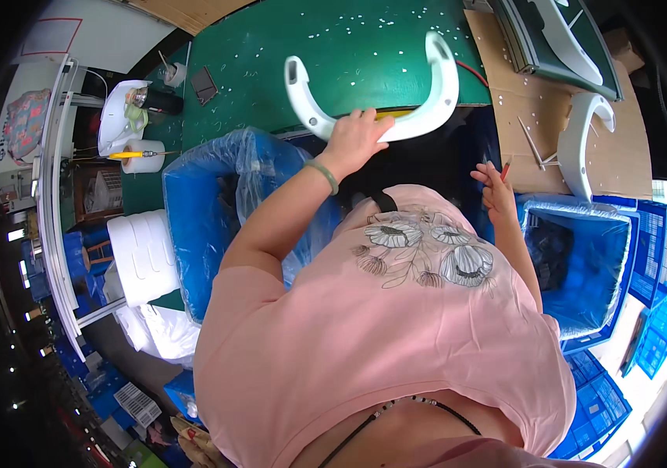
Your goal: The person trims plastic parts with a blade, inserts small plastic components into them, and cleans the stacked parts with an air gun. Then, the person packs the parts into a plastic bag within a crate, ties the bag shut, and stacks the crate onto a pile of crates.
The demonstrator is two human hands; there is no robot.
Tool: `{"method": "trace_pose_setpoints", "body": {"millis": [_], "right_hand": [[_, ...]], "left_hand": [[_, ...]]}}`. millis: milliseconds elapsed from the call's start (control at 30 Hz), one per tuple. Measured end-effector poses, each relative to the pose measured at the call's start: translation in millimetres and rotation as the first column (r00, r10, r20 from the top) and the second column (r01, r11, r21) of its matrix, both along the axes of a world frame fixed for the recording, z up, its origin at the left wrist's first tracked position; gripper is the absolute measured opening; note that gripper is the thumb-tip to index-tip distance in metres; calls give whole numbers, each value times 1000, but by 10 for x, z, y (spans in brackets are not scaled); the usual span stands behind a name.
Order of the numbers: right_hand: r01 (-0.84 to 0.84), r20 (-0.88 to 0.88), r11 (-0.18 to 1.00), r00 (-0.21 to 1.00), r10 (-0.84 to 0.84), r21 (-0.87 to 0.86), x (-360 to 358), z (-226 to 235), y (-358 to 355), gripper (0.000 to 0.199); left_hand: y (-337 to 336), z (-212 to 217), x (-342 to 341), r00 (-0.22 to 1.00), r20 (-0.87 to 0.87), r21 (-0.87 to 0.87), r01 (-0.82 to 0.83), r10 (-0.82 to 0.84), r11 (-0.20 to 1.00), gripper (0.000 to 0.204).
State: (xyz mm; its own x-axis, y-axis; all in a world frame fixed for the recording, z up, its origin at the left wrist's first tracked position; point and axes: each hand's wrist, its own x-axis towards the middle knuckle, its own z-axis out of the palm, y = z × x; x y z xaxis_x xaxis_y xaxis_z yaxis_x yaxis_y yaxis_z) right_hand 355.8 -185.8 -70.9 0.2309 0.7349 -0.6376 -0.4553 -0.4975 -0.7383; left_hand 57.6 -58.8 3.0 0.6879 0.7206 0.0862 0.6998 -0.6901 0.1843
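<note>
The left hand [357, 139] is closed over the near curve of a smooth white U-shaped plastic seat ring [380, 93], which lies on the green mat-covered table [271, 70]. The right hand [496, 187] pinches a thin red-tipped tool [506, 168] above a blue crate lined with crinkled clear plastic [583, 265].

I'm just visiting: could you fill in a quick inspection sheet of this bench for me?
Surface: green bench top, dotted with small white specks.
Job's things: white U-shaped plastic part lying at the bench edge.
Clutter: white tape roll; another white curved part on brown cardboard.
Hands: left hand grips the U-shaped part; right hand holds a thin red-tipped tool.
Cables: thin red wire.
Surroundings: blue bag-lined bins, stacked blue crates.
</note>
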Motion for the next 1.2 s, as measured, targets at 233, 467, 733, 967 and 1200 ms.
{"method": "trace_pose_setpoints", "body": {"millis": [233, 467, 733, 967, 1200], "right_hand": [[-203, 77, 972, 978, 195, 115, 35, -124, 516, 35], [-411, 227, 904, 897, 378, 118, 52, -249, 1071, 41], [-542, 156, 837, 835, 528, 70, -860, -133, 1590, 35], [-658, 291, 749, 734, 614, 80, -1524, 50, 1662, 29], [-551, 412, 833, 769, 488, 42, -1432, 73, 1554, 28]], "left_hand": [[-103, -183, -26, 995, -32, -130, -98, 94, 987, 45], [-451, 987, -1057, 897, 252, 179, -412, 364, 893, 33], [-1602, 1606, -4441, 280, 28, 469, -851, 960, 234, 46], [-1966, 1612, -5966, -286, -202, 287, -932, 937, -223, 56], [-2318, 847, -7275, -143, -153, 214, -971, 978, -108, 88]]}}
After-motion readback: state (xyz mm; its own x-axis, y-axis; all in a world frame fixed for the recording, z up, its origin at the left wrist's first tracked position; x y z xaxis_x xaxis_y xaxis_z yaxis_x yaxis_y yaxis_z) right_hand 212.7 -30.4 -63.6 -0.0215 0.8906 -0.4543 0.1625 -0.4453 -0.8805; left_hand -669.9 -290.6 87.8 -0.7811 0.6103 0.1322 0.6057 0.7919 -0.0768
